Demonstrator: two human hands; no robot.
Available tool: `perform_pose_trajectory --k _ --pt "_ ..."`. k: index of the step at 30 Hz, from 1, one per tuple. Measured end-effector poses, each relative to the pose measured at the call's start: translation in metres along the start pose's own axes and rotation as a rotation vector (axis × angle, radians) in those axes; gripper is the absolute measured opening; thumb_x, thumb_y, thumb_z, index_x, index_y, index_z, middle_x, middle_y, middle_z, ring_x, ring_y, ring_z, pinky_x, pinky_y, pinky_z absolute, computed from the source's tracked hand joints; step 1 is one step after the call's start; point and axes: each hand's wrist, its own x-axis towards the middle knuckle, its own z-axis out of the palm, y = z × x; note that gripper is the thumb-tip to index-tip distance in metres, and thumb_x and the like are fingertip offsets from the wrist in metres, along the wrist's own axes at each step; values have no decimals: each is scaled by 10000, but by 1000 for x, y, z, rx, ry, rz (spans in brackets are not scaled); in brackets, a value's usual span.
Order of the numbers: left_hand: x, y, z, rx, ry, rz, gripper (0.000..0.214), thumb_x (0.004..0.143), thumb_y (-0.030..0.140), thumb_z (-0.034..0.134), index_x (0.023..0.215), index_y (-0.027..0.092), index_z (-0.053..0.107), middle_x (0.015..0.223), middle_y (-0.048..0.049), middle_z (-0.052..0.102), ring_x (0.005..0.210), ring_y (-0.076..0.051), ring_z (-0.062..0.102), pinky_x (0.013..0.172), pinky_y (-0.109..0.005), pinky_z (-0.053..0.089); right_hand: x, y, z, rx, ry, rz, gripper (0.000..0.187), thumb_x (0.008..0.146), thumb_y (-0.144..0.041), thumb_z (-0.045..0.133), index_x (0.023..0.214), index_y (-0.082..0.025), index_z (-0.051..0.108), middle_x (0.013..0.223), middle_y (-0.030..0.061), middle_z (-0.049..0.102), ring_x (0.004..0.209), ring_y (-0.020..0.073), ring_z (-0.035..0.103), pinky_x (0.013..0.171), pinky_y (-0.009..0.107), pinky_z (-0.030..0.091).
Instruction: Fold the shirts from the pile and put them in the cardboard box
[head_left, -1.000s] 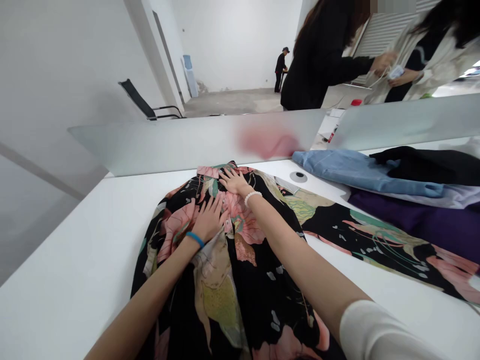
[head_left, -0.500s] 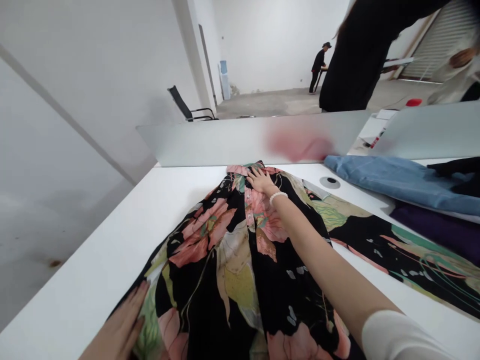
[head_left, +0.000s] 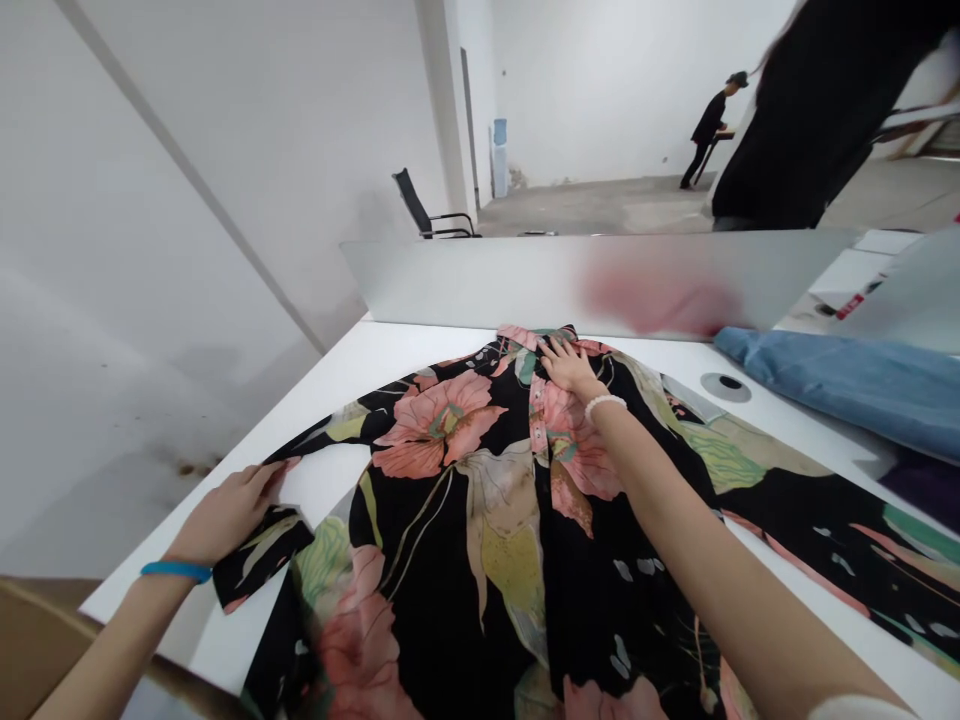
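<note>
A black button-front shirt with large pink and green flowers (head_left: 450,520) lies spread on the white table (head_left: 322,375), collar at the far side. My right hand (head_left: 570,368) rests flat on the placket just below the collar, fingers apart. My left hand (head_left: 225,515) is out at the left, gripping the shirt's left sleeve (head_left: 262,550) near its folded cuff. A patch of white tabletop shows between that sleeve and the shirt body. The shirt's other sleeve (head_left: 825,540) stretches off to the lower right.
Folded blue denim (head_left: 840,385) and purple cloth (head_left: 922,487) lie at the table's right, near a round grommet (head_left: 725,387). A frosted glass divider (head_left: 570,285) runs along the far edge. A cardboard box (head_left: 37,640) sits below the left edge. A co-worker in black (head_left: 817,120) stands beyond the divider.
My left hand has moved from the shirt's front out to the left sleeve, which now lies spread to the left. The view has swung left. My right hand stays near the collar.
</note>
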Motion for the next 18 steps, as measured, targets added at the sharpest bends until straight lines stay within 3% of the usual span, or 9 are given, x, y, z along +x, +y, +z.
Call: perform_pose_trajectory --k 3,6,9,12,15,18 --pt "5 -13 4 -119 -78 11 500 780 300 299 1146 72 552 1112 -181 584 1036 -275 540 969 -384 394 -1 0 -1 -22 -13 11 548 962 -381 158 1488 -243 225 1552 55 187 1413 291 167 1091 578 194" --pt "19 -16 -10 -263 -98 -22 483 732 244 370 1159 74 521 1149 -161 555 1044 -257 528 961 -382 397 -1 0 0 -40 -6 12 545 961 -370 163 1486 -244 234 1547 59 204 1410 292 180 1090 578 197" --pt "17 -6 -33 -505 -138 -133 534 780 351 425 1252 101 427 1027 -97 583 843 -204 564 748 -323 488 0 1 2 -46 1 0 544 961 -365 159 1487 -244 231 1545 60 213 1406 297 191 1086 581 202" --pt "-4 7 -49 -733 -284 -114 649 810 511 472 1333 153 336 880 -16 602 676 -155 551 582 -259 467 2 2 5 -48 11 0 546 963 -382 153 1487 -248 227 1546 55 210 1403 295 201 1080 584 214" --pt "-27 13 -52 -601 -346 -102 574 850 563 389 1259 168 461 773 -3 634 634 -165 568 624 -273 466 3 4 6 -54 27 1 550 961 -391 159 1487 -245 226 1545 55 214 1401 291 205 1081 587 211" --pt "-42 16 -45 -341 -283 -35 512 840 537 379 1144 181 585 1027 -73 680 833 -234 623 749 -312 466 3 5 7 -50 16 4 550 960 -387 158 1487 -246 223 1547 56 207 1406 292 189 1078 599 208"
